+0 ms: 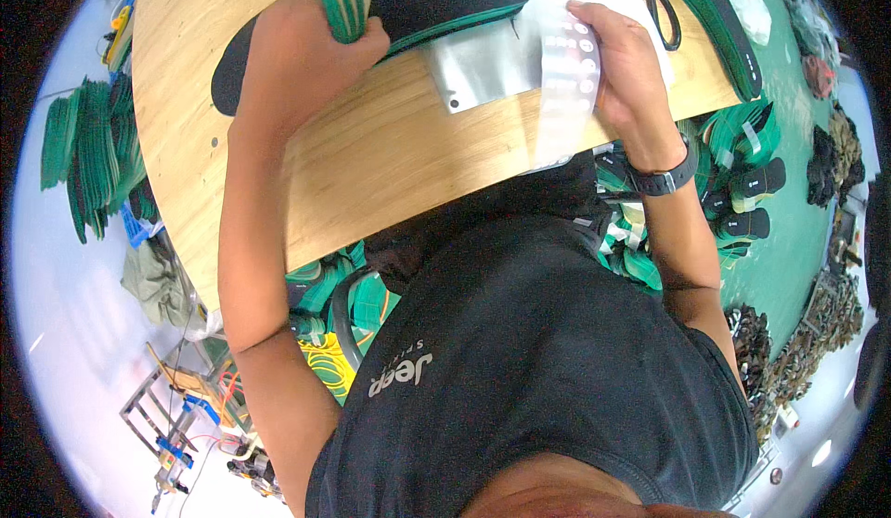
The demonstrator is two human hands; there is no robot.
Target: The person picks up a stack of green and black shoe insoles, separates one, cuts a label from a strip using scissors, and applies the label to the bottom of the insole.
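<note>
My left hand [302, 63] is closed around a bundle of green-striped insoles [342, 3] over the wooden table. Beneath and beside it lie black insoles with green edges [445, 7], one rounded end [227, 72] poking out left of my wrist. My right hand [626, 68] pinches a translucent plastic sleeve with white print [571, 68], which hangs toward the table's near edge. Between the hands, a clear plastic bag [487, 68] lies flat, partly under the black insoles. Some of the right fingers are hidden behind the sleeve.
The wooden table [390, 174] curves along its left and near edges. More green and black insoles [715, 40] lie at its far right beside a black cord loop [664, 7]. Piled insoles [93, 156] stand left of the table, others [742, 184] on the right.
</note>
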